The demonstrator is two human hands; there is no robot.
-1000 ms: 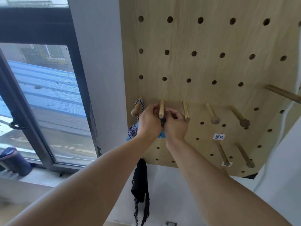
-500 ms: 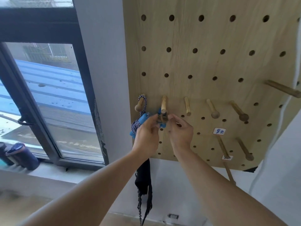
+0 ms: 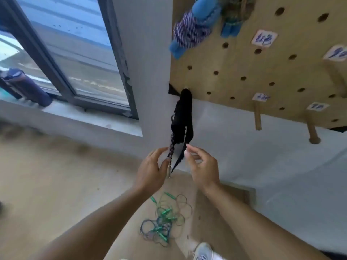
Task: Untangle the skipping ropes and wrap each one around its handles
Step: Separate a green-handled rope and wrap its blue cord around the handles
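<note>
A wooden pegboard [image 3: 262,68] fills the upper right of the wall, beside a window [image 3: 62,53]. A blue-handled rope bundle [image 3: 193,29] hangs wrapped at the pegboard's top edge. From its lower corner hangs a black-handled rope [image 3: 183,117]. The left hand [image 3: 152,169] touches its dangling cord with loosely curved fingers; the right hand [image 3: 202,166] hovers open just beside it. On the floor [image 3: 56,175] below lies a tangle of green ropes [image 3: 165,220].

Both hands raised, forearms extended; left hand [image 3: 150,169] fingers loosely spread, right hand [image 3: 203,166] fingers relaxed.
</note>
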